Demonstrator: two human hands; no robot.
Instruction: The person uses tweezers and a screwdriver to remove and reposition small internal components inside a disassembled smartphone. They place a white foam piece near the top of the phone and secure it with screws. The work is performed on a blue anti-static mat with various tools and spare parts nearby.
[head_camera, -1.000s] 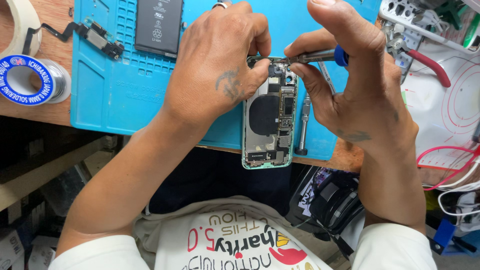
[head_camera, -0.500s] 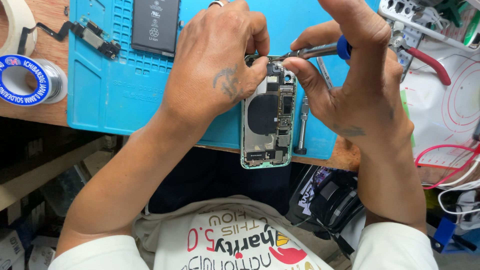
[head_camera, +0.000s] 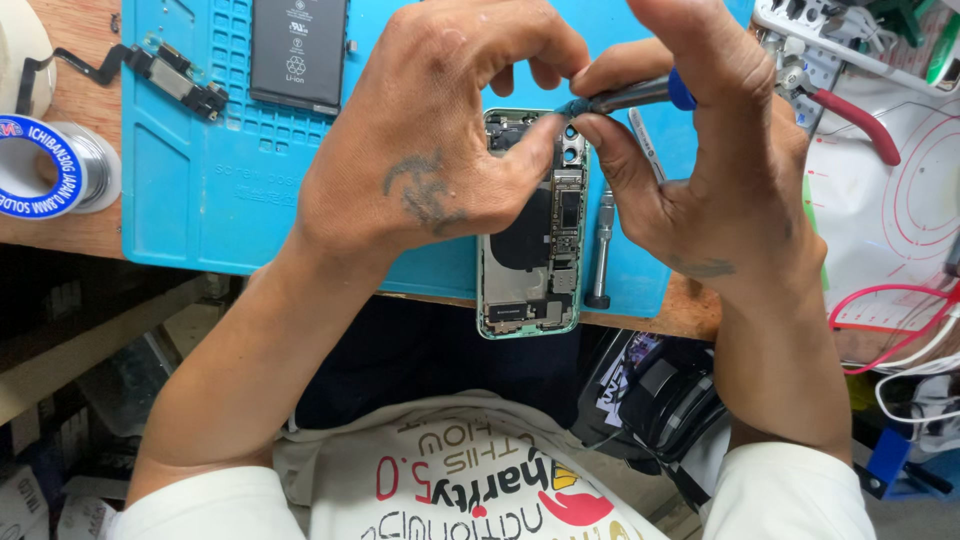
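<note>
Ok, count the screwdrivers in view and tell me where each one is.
2. One blue-collared screwdriver is pinched in the right hand, its tip at the top of the opened phone. A second screwdriver lies on the blue mat, right of the phone. The hands may hide others.

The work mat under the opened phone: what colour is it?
Blue work mat, clearest in the head view.

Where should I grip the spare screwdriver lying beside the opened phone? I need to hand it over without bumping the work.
Take the spare screwdriver by its lower shaft, near the end at the mat's near edge, coming from below. It lies lengthwise beside the phone; its upper part sits under the right hand.
</note>
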